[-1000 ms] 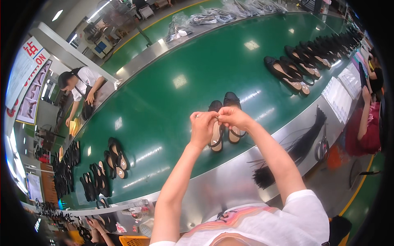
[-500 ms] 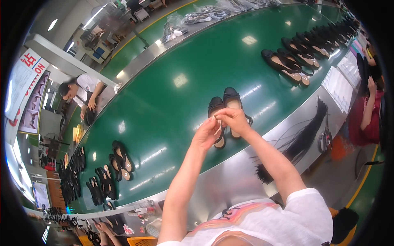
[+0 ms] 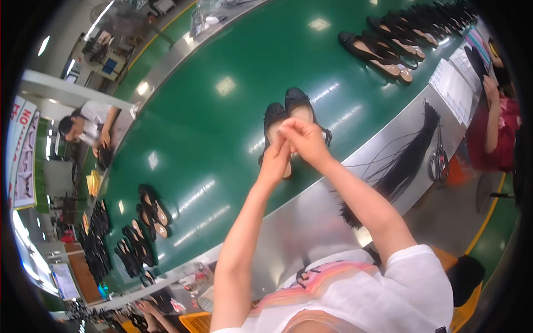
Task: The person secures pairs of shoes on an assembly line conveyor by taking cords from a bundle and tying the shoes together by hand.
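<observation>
Nearest: wearer's white shirt (image 3: 355,288) w/ pink-orange print; orange basket (image 3: 194,323) low at L. Beyond it, metal ledge (image 3: 311,222) runs along near side of green worktop (image 3: 222,144).

On ledge, R of wearer's R forearm: bundle of thin black cords (image 3: 408,158), loose ends fanning L. Scissors (image 3: 438,165) w/ dark handles just R of it.

Mid: both hands up over near part of worktop, fingertips brought together. L hand (image 3: 276,158): fingers bent, tips pinched close to R hand's; can't tell if anything's btwn them. R hand (image 3: 307,141): thumb & fingers curled in, touching or nearly touching L; grip contents hidden, can't tell.

Black L shoe (image 3: 274,115) and black R shoe (image 3: 297,98) lie side by side on worktop under/behind hands, bow toes pointing far, pale insoles up; hands hide much of both.

L side of worktop: more black shoes (image 3: 152,213) in pairs. R side, farther: long row of black shoes (image 3: 383,53), w/ white paper sheets (image 3: 452,83) on ledge nearer. Person in red (image 3: 494,133) at far R edge.

Far L, across worktop: co-worker in white top (image 3: 95,119), bent fwd, hands at dark item. Farthest: clear plastic bags (image 3: 210,14) on far ledge.
</observation>
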`<state>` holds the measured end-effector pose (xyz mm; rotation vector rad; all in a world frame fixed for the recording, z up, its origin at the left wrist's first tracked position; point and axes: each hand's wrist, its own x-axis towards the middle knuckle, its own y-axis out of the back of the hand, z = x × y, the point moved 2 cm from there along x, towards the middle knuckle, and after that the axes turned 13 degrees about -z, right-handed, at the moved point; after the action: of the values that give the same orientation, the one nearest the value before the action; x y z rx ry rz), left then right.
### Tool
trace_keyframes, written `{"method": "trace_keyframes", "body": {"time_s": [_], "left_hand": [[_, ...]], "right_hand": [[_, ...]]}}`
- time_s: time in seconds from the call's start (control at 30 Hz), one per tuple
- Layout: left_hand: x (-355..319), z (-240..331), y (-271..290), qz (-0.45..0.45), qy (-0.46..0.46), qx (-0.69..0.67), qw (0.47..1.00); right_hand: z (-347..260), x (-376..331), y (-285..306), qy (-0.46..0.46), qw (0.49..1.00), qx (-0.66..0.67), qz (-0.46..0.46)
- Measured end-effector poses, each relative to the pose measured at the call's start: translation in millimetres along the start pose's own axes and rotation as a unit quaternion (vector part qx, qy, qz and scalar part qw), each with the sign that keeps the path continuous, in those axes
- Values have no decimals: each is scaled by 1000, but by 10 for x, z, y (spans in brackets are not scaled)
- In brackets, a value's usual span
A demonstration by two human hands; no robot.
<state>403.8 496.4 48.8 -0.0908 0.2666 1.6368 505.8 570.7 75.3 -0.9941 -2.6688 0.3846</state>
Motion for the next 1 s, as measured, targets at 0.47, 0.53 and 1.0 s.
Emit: {"method": "trace_keyframes", "body": {"time_s": [0.47,0.53,1.0], "left_hand": [[-699,-60,163,108,-16,282,953],[-940,-298,523,155,-4,320,935],[-1645,-1440,-71,256,41,396,881]], "right_hand": [[754,172,414,-187,768,-612,-35],[671,346,220,-248,730,-634,-68],[489,179,-55,43,758,-617,-207]]}}
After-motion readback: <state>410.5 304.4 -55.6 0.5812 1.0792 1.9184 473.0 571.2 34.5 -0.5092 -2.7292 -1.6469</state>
